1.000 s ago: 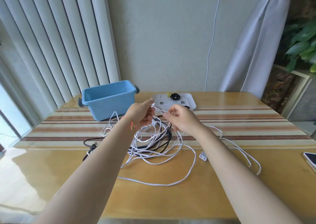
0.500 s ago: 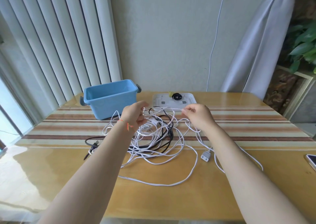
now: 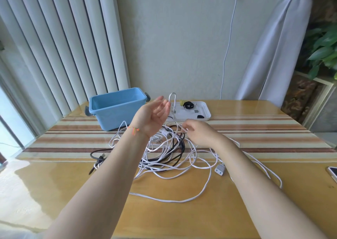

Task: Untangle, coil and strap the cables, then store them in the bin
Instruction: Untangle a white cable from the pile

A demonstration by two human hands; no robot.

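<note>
A tangle of white and black cables lies on the table beneath both hands; the right hand pinches a white strand, the left hand is raised with fingers spread, a cable loop beside its fingertips, the blue bin beyond its left

1. One blue plastic bin, on the table's far left.
2. One white tray beside it, carrying two black straps and one small yellow item.
3. One tangle of cables: several white, at least one black; the exact number cannot be told.
4. One white two-pin plug.
5. One phone at the right edge.
6. Two hands: left hand, right hand.
</note>
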